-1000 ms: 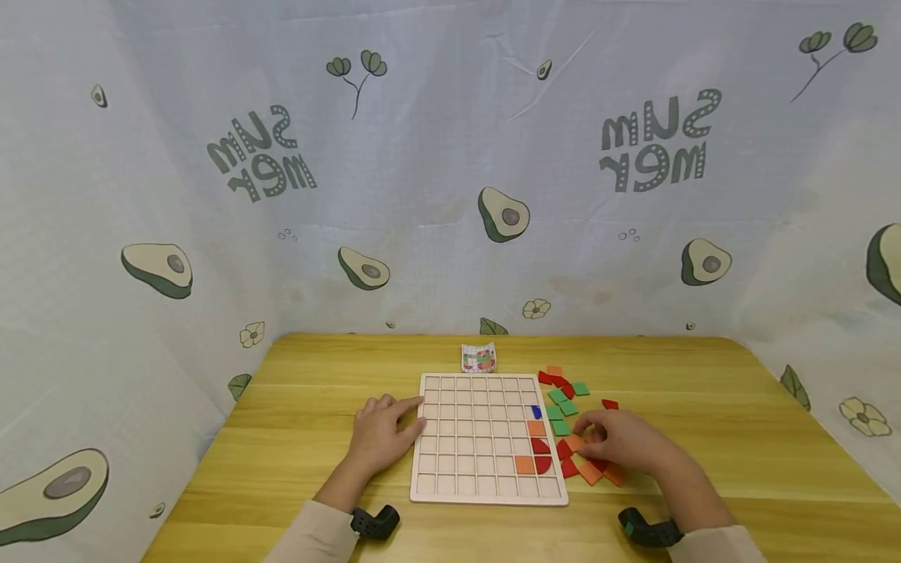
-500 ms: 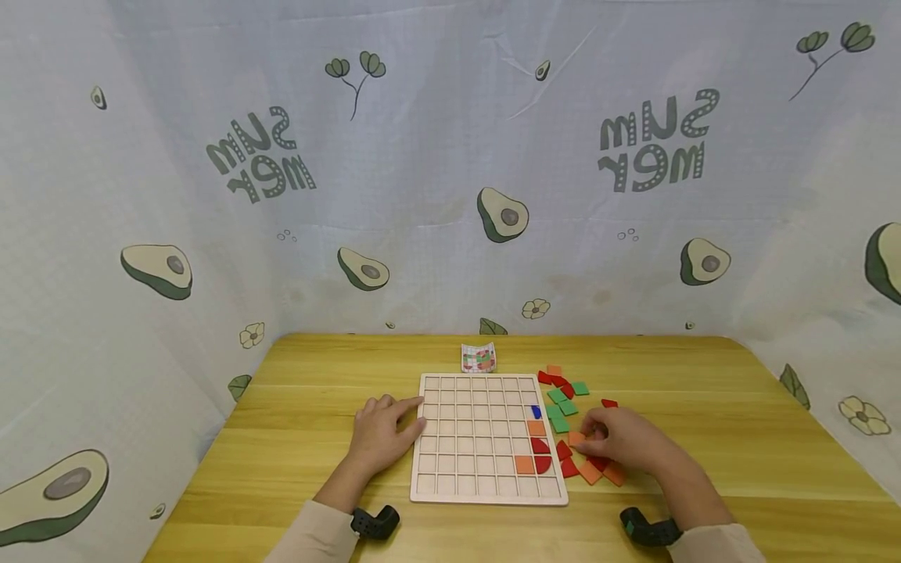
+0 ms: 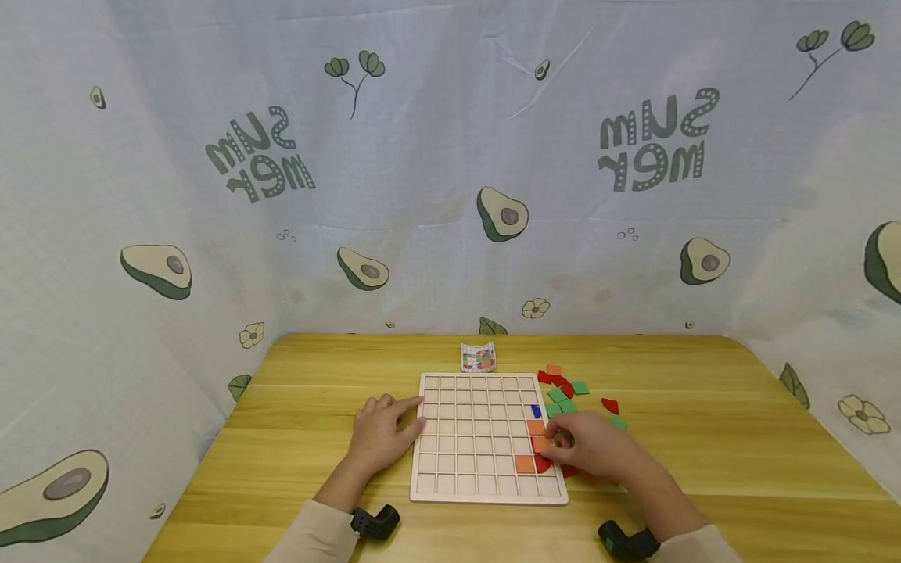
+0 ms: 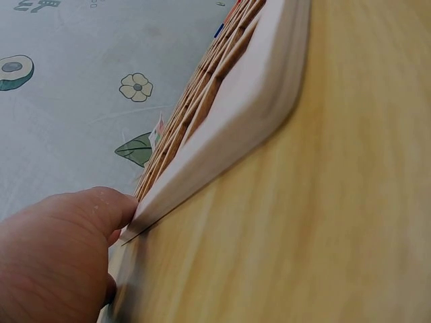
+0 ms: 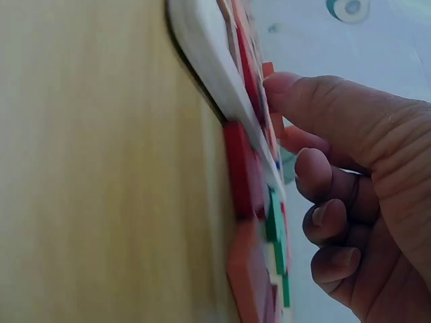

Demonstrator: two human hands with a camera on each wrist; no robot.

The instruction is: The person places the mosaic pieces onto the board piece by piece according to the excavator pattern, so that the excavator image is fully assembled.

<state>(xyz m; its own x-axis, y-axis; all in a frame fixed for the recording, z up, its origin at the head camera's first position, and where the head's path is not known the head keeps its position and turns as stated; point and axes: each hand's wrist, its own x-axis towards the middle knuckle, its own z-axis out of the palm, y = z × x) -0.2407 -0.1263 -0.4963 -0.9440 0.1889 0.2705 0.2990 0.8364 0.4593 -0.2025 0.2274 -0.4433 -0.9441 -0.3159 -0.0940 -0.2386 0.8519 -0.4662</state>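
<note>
A pale wooden grid board [image 3: 468, 489] lies on the table. My left hand [image 3: 382, 435] rests at its left edge, index finger and thumb touching the rim; in the left wrist view the thumb [image 4: 101, 208] meets the board's side. Over the right column, my right hand [image 3: 598, 447] pinches an orange square tile [image 3: 540, 445] between thumb and forefinger, its other fingers curled in the right wrist view. A red piece [image 3: 543, 463] shows just below that tile. Other cells hold an orange square [image 3: 524, 464], another orange square [image 3: 536, 428] and a small blue piece [image 3: 536, 411].
Loose green tiles [image 3: 558, 395], red pieces [image 3: 610, 406] and an orange tile [image 3: 554, 369] lie right of the board; more are partly hidden under the right hand. A small patterned card [image 3: 479, 357] stands behind the board. An avocado-print cloth [image 3: 422, 297] hangs behind the table.
My right hand has lifted an orange square from the loose pieces and carried it left over the board's right column. My left hand has stayed put.
</note>
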